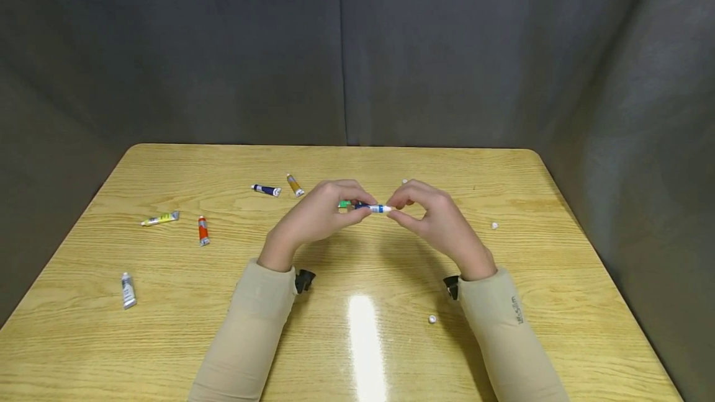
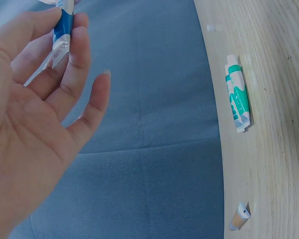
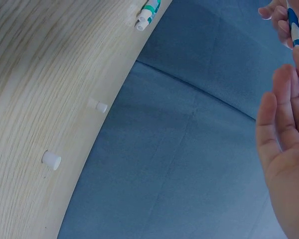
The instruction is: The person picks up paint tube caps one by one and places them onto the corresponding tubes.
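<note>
Over the middle of the table, my left hand pinches a blue-and-white paint tube between thumb and fingers. The tube's crimped end points into the palm in the left wrist view. From the other side, my right hand pinches the white cap at the tube's tip with thumb and index finger. Its other fingers are extended in the right wrist view. Two green-and-white tubes lie side by side on the table, mostly hidden behind the left hand in the head view.
Left on the wooden table lie yellow, red, white, dark blue and ochre tubes. Loose white caps lie at right, near front and behind the right hand. Dark curtains surround the table.
</note>
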Motion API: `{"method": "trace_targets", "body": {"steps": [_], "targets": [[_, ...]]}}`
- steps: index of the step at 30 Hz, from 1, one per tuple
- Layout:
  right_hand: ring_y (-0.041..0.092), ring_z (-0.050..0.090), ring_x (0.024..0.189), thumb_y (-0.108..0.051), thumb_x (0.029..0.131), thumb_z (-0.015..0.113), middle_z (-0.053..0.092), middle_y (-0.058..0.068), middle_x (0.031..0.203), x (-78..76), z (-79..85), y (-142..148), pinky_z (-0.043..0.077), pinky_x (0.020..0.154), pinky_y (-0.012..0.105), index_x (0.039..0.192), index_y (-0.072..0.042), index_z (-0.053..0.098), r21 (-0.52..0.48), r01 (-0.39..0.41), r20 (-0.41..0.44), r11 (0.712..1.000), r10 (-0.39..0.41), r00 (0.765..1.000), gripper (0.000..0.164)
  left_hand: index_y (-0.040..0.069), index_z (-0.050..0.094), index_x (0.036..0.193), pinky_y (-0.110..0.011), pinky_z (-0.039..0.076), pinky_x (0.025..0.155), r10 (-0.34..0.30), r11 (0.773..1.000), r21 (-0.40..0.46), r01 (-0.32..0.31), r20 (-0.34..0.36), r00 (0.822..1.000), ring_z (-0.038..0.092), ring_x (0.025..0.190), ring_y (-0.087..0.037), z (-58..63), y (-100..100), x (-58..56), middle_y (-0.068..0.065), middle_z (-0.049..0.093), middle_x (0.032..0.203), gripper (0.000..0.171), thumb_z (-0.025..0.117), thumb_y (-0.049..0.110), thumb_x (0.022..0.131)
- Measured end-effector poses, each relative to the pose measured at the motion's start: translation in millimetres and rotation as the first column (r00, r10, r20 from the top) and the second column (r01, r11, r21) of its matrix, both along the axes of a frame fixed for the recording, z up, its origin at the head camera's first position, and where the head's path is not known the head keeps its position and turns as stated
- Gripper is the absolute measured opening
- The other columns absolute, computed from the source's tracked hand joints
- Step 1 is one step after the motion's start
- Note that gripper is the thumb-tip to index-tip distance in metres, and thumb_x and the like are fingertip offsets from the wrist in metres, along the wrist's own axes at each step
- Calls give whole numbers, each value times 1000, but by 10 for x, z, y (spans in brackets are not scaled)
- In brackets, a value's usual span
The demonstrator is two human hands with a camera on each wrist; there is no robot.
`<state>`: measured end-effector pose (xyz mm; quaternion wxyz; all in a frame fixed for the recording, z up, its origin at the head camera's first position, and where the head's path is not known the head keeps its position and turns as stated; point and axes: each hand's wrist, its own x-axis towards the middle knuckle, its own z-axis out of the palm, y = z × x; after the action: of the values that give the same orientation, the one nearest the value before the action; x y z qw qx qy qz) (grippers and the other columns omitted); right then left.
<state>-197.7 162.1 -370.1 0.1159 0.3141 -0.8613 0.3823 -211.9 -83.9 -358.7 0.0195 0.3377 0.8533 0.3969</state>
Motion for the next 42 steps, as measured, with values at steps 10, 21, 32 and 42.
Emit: {"method": "trace_targets", "body": {"steps": [10,21,32,42], "targets": [[11,63,90,-12,92,78,71,-4,94,3,6,18,54,85,28,97,-14,76,34,-6,21,999,6,1000,6,15,80,109,-29,54,77,-15,1000,0,15,-10,1000,63,86,-11,1,36,4,4,75,107,14,72,16,98],[15,68,96,-16,92,80,72,1,104,-7,-11,59,55,96,39,116,-14,74,37,-8,53,999,6,999,25,16,79,112,-30,55,81,9,1000,-7,-9,1,1000,65,89,-10,1,11,-1,4,75,108,16,70,20,99],[14,64,91,-7,90,79,70,-3,98,-6,-23,12,53,85,27,99,-13,73,-6,-33,-30,999,33,999,13,17,79,110,-30,53,78,-1,1000,10,0,20,1000,62,85,-12,15,21,3,5,75,105,14,71,20,98],[15,65,94,-12,94,76,70,-4,95,-21,-32,30,53,93,29,99,-14,75,18,-42,-9,999,42,999,5,16,80,108,-29,53,76,-3,1000,3,3,-4,1000,62,83,-12,-11,46,0,5,74,105,13,73,17,97]]}}
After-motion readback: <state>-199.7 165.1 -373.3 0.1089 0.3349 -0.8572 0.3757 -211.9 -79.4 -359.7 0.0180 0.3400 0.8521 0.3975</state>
